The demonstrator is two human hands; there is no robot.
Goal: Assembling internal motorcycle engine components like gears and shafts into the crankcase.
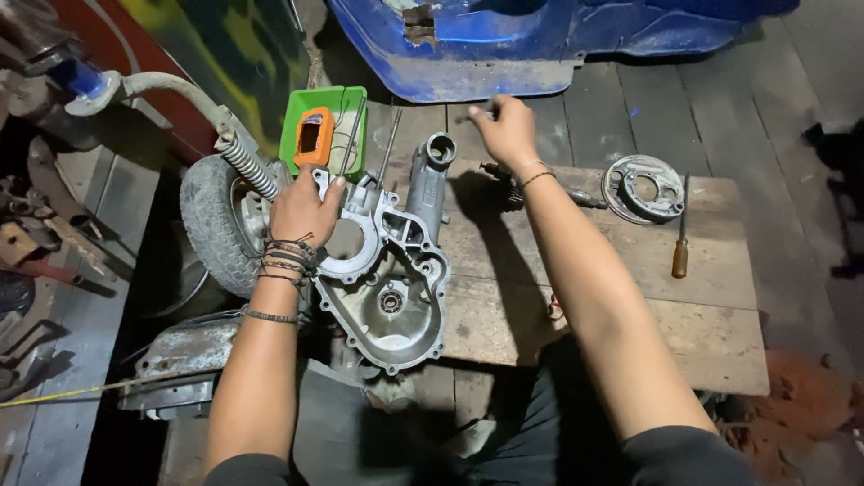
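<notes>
left hand centre-left of frame, fingers curled on the rim of the grey engine casing lying mid-frame on the wooden board | right hand upper centre, fingers pinched narrow around a thin metal rod | screwdriver at right

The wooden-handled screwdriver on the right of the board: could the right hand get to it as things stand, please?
Probably yes. The right hand is raised over the board's far edge, and only bare wooden board lies between it and the screwdriver, beside the round metal plate.
</notes>
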